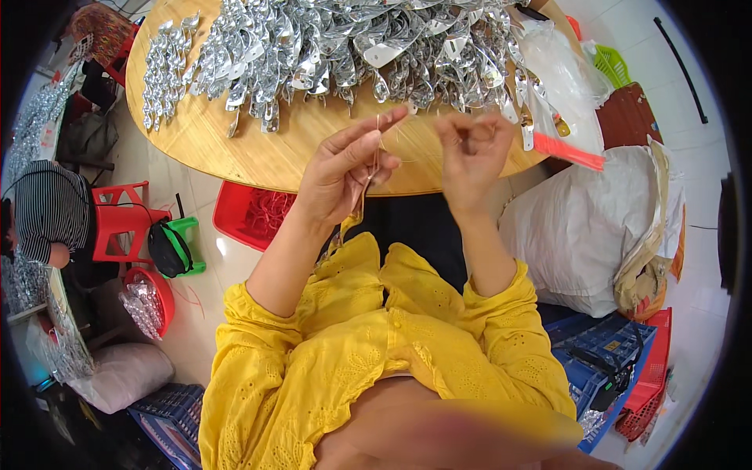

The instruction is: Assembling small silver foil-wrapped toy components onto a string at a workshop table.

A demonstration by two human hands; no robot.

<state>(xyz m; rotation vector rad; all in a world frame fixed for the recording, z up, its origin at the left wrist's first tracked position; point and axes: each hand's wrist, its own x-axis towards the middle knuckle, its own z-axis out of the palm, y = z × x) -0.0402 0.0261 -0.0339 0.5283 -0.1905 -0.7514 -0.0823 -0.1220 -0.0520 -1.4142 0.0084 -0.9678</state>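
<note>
Over the near edge of the wooden table (pixel 258 160), my left hand (pixel 337 172) is closed with its index finger stretched forward. A thin pale string (pixel 379 129) runs past its fingertips. Below the palm hangs a shiny, twisted metallic strip (pixel 357 213), partly hidden by the hand. To the right, my right hand (pixel 475 153) is raised with thumb and fingers pinched together, smeared by motion. What it pinches, if anything, is too small to make out. Beyond both hands lies a large heap of silver twisted ornaments (pixel 313 51) with rounded white tags.
Orange-red strands (pixel 568 150) stick out over the table's right edge beside clear plastic bags (pixel 560 59). A red bin (pixel 235 211) of red cords sits under the near left edge. White sack (pixel 583 227) at right; red stool (pixel 125 223) and a person in stripes (pixel 51 207) at left.
</note>
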